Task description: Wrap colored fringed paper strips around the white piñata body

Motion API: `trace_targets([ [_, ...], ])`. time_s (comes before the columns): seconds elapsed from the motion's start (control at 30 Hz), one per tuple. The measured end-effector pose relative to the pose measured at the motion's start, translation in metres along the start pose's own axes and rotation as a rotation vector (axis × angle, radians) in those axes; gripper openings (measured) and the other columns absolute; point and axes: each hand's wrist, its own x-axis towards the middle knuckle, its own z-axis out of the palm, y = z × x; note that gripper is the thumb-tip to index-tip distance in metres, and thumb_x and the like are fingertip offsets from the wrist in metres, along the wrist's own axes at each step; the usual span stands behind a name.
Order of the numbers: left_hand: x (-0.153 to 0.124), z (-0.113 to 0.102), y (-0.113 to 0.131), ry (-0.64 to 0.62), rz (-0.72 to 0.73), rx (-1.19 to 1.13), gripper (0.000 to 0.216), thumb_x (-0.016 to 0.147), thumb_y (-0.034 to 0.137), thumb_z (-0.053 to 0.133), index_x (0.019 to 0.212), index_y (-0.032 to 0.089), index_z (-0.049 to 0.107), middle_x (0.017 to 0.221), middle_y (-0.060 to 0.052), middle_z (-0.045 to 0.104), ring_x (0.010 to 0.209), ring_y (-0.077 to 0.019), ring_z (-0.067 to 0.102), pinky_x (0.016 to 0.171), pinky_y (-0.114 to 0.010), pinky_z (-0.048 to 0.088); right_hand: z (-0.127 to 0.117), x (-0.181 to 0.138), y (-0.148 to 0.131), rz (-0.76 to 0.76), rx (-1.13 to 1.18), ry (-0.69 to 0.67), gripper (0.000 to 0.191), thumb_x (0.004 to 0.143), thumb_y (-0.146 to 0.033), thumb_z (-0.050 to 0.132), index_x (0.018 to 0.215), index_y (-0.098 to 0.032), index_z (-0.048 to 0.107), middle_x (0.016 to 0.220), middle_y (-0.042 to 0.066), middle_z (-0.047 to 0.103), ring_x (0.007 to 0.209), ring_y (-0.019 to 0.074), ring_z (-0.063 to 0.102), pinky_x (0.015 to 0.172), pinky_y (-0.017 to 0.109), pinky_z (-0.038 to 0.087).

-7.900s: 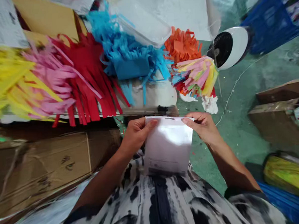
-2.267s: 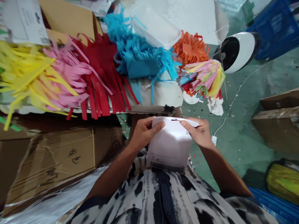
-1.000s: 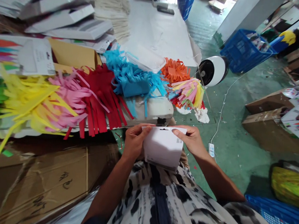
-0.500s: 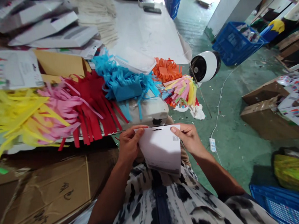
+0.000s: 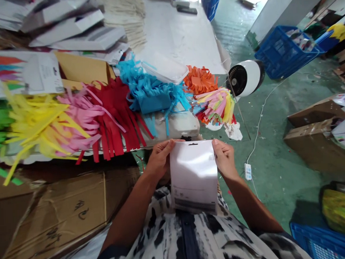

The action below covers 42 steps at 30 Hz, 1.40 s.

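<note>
A white packaging bag (image 5: 193, 174) with a hang slot at its top and small print near its bottom stands upright over my lap. My left hand (image 5: 160, 160) pinches its top left corner. At the top right corner my right hand (image 5: 225, 158) grips it with closed fingers. Just beyond the bag lie piles of fringed paper strips: yellow (image 5: 33, 126), pink (image 5: 78, 119), red (image 5: 115, 109), blue (image 5: 151, 92), orange (image 5: 200, 78) and a mixed-colour bundle (image 5: 217, 105).
The strips rest on a white table (image 5: 180, 34) with a clear plastic lid (image 5: 166, 67) and stacked white cards (image 5: 72, 27). Cardboard boxes (image 5: 64, 209) sit at my left. A small white fan (image 5: 245, 78), blue crates (image 5: 283, 52) and more boxes (image 5: 317, 139) stand on the green floor.
The bag, earlier bulged and tilted between my hands, now stands flat and upright. My hands have shifted to its two top corners. The view moved up to show more of the table.
</note>
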Motion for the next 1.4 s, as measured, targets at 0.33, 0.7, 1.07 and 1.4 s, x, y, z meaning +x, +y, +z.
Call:
trace_targets([
  [0.33, -0.010, 0.002, 0.010, -0.040, 0.192, 0.110, 0.038, 0.085, 0.051, 0.082, 0.109, 0.021, 0.082, 0.097, -0.007, 0.082, 0.078, -0.0165, 0.072, 0.063, -0.021, 0.051, -0.008, -0.010, -0.015, -0.304, -0.280, -0.043, 0.032, 0.103, -0.043, 0.060, 0.087, -0.021, 0.075, 0.074, -0.001, 0.067, 0.064, 0.0134, 0.057, 0.058, 0.025, 0.045],
  [0.7, -0.031, 0.012, 0.046, -0.285, 0.823, 0.699, 0.007, 0.086, 0.020, 0.084, 0.093, 0.023, 0.085, 0.086, -0.003, 0.079, 0.080, -0.0146, 0.072, 0.105, -0.036, 0.055, -0.011, -0.022, -0.049, -0.725, -0.429, -0.256, 0.035, 0.097, -0.008, 0.063, 0.123, -0.028, 0.075, 0.107, 0.005, 0.082, 0.096, 0.0186, 0.076, 0.086, 0.033, 0.059],
  [1.07, -0.034, 0.007, 0.050, -0.500, 0.803, 0.572, 0.013, 0.085, 0.013, 0.083, 0.093, 0.024, 0.085, 0.082, -0.003, 0.079, 0.077, -0.0152, 0.071, 0.105, -0.041, 0.058, 0.014, -0.027, -0.054, -0.556, -0.067, -0.294, 0.017, 0.096, -0.018, 0.069, 0.101, -0.027, 0.083, 0.085, 0.003, 0.079, 0.072, 0.0180, 0.070, 0.070, 0.034, 0.056],
  [1.4, -0.019, -0.009, 0.064, 0.010, 0.336, 0.489, 0.026, 0.080, 0.045, 0.088, 0.085, 0.019, 0.086, 0.083, -0.007, 0.082, 0.075, -0.0180, 0.072, 0.065, -0.025, 0.053, 0.017, 0.004, -0.039, -0.106, 0.019, 0.019, 0.031, 0.090, -0.050, 0.077, 0.080, -0.021, 0.079, 0.063, -0.002, 0.064, 0.054, 0.0110, 0.051, 0.051, 0.024, 0.037],
])
